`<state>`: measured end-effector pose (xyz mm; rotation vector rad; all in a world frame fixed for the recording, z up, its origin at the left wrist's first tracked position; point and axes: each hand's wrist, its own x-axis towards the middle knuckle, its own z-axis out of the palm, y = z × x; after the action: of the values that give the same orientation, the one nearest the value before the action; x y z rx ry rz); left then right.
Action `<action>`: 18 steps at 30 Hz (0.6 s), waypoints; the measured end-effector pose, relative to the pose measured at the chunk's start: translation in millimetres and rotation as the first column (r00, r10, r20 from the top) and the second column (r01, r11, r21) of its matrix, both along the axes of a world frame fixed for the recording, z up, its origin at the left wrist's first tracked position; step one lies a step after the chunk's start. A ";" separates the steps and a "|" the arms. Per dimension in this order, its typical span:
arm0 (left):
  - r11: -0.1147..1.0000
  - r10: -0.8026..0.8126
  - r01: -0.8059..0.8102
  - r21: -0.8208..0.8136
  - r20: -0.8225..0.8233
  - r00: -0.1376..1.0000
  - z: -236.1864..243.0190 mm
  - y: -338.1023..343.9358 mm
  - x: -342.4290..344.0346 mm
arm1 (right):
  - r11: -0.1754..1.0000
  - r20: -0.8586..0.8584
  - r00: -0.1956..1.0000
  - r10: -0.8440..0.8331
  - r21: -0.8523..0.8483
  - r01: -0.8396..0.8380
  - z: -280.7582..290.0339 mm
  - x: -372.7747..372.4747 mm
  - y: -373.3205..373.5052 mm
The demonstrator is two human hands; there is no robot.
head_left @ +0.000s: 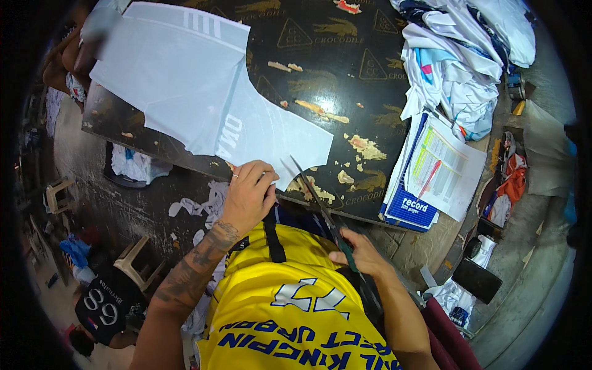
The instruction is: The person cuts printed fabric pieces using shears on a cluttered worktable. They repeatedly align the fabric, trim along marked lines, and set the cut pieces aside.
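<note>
A: Item one, white cut fabric panel [185, 92]. Location?

B: Flat on the dark worktable [333, 68], its near corner hanging at the table's front edge. Left hand [248, 196] closed on that corner, fingers curled, pinning it down.

A: Handling?

B: Judged light, limp, likely to slide or pucker; best held close to the cut line, pressed flat, as the left hand does.

A: Item two, scissors [320, 206].

B: Green-handled, blades parted, tips just beside the held corner. Right hand [364, 256] wrapped round the handles.

A: Surroundings?

B: Heap of white garments [459, 55] at the far right, papers and a booklet [431, 169] beside it.
</note>
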<state>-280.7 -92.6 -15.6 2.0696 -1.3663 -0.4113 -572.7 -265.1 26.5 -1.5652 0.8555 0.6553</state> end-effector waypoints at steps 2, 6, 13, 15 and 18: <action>1.000 0.010 -0.010 -0.006 -0.027 1.000 -2.8 1.2 -0.2 | 0.998 0.058 0.996 -0.062 -0.026 0.064 -5.9 14.8 3.7; 1.000 -0.015 0.017 0.025 -0.059 0.998 -5.4 3.4 3.0 | 0.998 0.010 0.999 -0.051 -0.039 0.051 -13.1 29.6 8.5; 0.999 -0.024 0.028 0.046 -0.082 0.996 -3.1 4.5 6.4 | 0.998 -0.089 0.995 -0.042 0.045 0.047 -13.1 32.5 11.3; 0.998 -0.032 0.037 0.048 -0.090 0.995 -3.6 3.7 7.0 | 1.000 -0.134 0.991 -0.009 0.002 0.010 -10.7 36.9 11.2; 0.998 -0.043 0.048 0.049 -0.095 0.995 -4.7 2.7 8.7 | 0.998 -0.156 0.987 -0.036 0.044 0.043 -5.6 46.8 10.2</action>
<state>-271.9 -89.9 -20.4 2.0364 -1.3623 -0.5615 -525.9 -254.9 20.9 -1.4651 0.9777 0.7710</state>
